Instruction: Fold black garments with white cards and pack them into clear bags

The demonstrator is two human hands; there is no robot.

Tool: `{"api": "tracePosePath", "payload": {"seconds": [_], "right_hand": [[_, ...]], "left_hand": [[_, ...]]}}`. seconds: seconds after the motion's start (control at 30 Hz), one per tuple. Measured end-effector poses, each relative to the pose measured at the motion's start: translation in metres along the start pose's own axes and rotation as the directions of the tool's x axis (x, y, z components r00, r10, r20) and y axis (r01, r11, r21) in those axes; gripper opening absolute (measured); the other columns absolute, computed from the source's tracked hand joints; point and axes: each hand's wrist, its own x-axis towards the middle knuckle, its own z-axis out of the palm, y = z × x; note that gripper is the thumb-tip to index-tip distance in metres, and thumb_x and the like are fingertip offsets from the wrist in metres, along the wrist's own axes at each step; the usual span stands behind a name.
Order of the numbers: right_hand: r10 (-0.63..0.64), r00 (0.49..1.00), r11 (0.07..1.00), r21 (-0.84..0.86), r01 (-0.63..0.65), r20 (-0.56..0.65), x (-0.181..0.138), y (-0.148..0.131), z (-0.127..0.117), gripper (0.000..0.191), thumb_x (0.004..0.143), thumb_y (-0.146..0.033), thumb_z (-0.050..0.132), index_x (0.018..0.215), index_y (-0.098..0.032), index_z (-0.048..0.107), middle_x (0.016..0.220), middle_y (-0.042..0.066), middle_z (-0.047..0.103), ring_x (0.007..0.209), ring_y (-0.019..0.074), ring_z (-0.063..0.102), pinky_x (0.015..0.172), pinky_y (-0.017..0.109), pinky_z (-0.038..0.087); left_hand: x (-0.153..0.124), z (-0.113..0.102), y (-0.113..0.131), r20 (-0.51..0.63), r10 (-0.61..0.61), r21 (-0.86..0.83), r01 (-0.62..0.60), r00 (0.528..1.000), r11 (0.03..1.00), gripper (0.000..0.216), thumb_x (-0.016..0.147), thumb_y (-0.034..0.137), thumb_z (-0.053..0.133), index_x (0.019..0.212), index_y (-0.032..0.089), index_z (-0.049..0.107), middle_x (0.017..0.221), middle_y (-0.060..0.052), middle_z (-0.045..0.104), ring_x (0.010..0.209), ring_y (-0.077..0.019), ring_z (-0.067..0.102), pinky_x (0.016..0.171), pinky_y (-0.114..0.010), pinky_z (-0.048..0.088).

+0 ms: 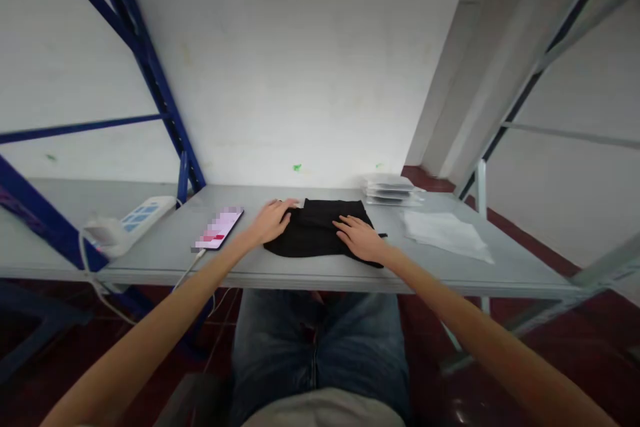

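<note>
A folded black garment [320,230] lies on the grey table [310,270] in front of me. My left hand [273,220] rests on its left edge with fingers stretched toward a small white tag at the top left corner. My right hand [361,238] lies flat on the right half of the cloth, fingers spread and pointing left. Neither hand is gripping anything that I can see.
A phone [219,229] with a lit screen lies left of the garment, a white cable at its near end. A white power strip [133,219] sits further left. Clear plastic bags [393,189] are stacked at back right, a flat white bag [445,232] beside them. Blue rack posts [150,73] stand at left.
</note>
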Motion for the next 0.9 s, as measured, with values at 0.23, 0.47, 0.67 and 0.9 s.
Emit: {"api": "tracePosePath", "payload": {"seconds": [0.23, 0.47, 0.67, 0.9], "right_hand": [[-0.058, 0.991, 0.993, 0.092, 0.07, -0.122, -0.013, -0.007, -0.024, 0.046, 0.109, -0.034, 0.042, 0.151, -0.022, 0.055, 0.155, 0.013, 0.056, 0.145, 0.0266, 0.049, 0.122, 0.05, 0.04], [-0.082, 0.984, 0.982, 0.157, 0.107, -0.156, -0.062, -0.003, -0.049, 0.039, 0.107, -0.033, 0.046, 0.142, -0.028, 0.062, 0.149, 0.009, 0.06, 0.137, 0.0257, 0.056, 0.119, 0.051, 0.045], [-0.08, 0.987, 0.977, 0.183, 0.106, -0.142, -0.099, 0.007, -0.059, 0.033, 0.104, -0.033, 0.051, 0.133, -0.03, 0.066, 0.142, 0.008, 0.065, 0.131, 0.0263, 0.061, 0.115, 0.05, 0.05], [-0.082, 0.994, 0.982, 0.165, 0.094, -0.075, -0.109, 0.017, -0.05, 0.034, 0.099, -0.028, 0.057, 0.132, -0.029, 0.068, 0.134, 0.008, 0.07, 0.125, 0.0274, 0.066, 0.112, 0.051, 0.053]], "left_hand": [[0.019, -0.001, -0.039, -0.035, -0.549, 0.05, 0.55, 0.835, 0.834, 0.03, 0.088, 0.041, 0.066, 0.103, 0.016, 0.076, 0.114, -0.019, 0.076, 0.115, -0.0383, 0.07, 0.098, -0.045, 0.054], [0.018, -0.01, -0.032, -0.055, -0.435, -0.073, 0.431, 0.899, 0.899, 0.018, 0.085, 0.025, 0.063, 0.1, 0.023, 0.071, 0.111, -0.006, 0.079, 0.11, -0.026, 0.072, 0.098, -0.035, 0.053], [-0.005, -0.019, -0.004, -0.019, -0.073, -0.17, 0.068, 0.997, 0.983, 0.025, 0.087, 0.018, 0.054, 0.107, 0.027, 0.067, 0.111, -0.002, 0.077, 0.108, -0.0227, 0.071, 0.099, -0.034, 0.053], [-0.03, -0.012, 0.001, 0.118, 0.103, -0.071, -0.095, 0.988, 0.993, 0.029, 0.097, 0.023, 0.051, 0.122, 0.028, 0.065, 0.122, -0.005, 0.074, 0.117, -0.0228, 0.069, 0.108, -0.035, 0.049]]}}
